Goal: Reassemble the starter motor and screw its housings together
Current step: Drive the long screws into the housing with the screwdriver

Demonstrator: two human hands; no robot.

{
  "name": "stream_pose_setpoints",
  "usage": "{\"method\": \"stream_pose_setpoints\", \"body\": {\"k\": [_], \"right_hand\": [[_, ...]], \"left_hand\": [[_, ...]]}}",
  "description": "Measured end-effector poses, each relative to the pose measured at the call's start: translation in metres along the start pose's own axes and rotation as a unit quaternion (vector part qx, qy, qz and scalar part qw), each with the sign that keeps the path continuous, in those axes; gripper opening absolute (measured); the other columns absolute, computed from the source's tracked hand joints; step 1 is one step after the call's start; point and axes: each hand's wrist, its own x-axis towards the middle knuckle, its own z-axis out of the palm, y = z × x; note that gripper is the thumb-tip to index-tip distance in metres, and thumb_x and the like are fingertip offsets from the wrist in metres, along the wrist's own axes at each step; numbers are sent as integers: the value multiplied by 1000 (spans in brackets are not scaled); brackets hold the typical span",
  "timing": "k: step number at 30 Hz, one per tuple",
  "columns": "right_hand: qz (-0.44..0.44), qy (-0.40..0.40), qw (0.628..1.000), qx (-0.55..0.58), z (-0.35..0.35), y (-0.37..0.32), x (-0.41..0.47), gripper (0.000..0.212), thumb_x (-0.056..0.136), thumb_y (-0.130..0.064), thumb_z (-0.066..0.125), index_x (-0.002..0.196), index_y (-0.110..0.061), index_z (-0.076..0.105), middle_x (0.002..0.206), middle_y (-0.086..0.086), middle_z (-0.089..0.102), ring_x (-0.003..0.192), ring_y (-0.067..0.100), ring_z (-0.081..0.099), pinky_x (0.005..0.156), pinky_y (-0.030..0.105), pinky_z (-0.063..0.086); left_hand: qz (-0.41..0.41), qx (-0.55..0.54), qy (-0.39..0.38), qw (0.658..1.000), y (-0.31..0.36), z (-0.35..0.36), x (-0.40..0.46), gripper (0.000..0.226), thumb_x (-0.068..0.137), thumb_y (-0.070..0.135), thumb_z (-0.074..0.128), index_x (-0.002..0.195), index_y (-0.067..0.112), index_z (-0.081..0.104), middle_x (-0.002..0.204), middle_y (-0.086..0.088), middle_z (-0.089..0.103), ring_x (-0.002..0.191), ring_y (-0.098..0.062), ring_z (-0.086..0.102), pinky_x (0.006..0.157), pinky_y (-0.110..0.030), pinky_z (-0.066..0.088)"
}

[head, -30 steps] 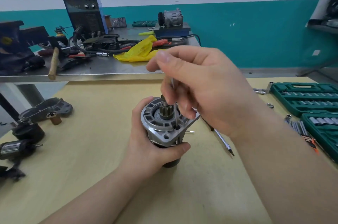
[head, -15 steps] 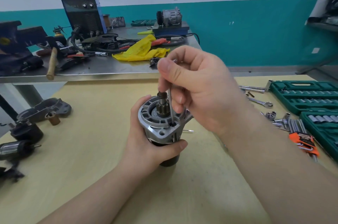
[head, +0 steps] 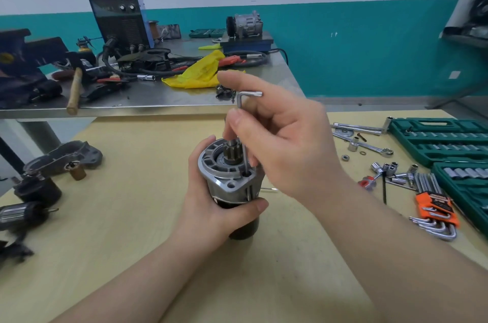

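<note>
Wooden tabletop (head: 105, 243) carries the starter motor (head: 232, 185) upright, left hand (head: 211, 206) wrapped round its heavy, smooth body. Right hand (head: 285, 148) pinches the stiff hex key (head: 244, 122), tip in a housing hole.

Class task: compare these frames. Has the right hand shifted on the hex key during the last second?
Yes. The right hand has turned and opened, baring the hex key bend; the key stays in the same housing hole beside the pinion gear.
</note>
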Motion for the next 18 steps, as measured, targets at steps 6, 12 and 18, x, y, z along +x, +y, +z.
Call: {"method": "stream_pose_setpoints", "body": {"k": [6, 12, 18], "right_hand": [[-88, 47, 985, -142, 14, -5, -4, 33, 103, 4, 57, 130, -5, 71, 73, 5, 65, 64, 23, 62, 60, 36, 51], [124, -112, 971, 168, -21, -11, 15, 28, 102, -30, 54, 115, -14, 74, 77, 22, 64, 46, 18, 49, 43, 28, 40], [144, -130, 957, 217, -15, -16, 16, 10, 102, -15, 65, 98, -12, 73, 67, 9, 63, 43, 9, 47, 42, 18, 38]], "left_hand": [[7, -4, -31, 999, 0, -3, -1, 116, 69, 21, 94, 161, 20, 24, 152, 14, 55, 143, -12, 56, 107, -20, 50], [10, 9, -55, 998, -3, -8, 1, 117, 69, 26, 92, 162, 25, 21, 153, 4, 55, 144, -22, 54, 113, -26, 47], [20, 24, -59, 998, -3, -8, 1, 117, 67, 26, 91, 160, 23, 21, 148, 6, 57, 141, -19, 57, 107, -18, 47]]}}
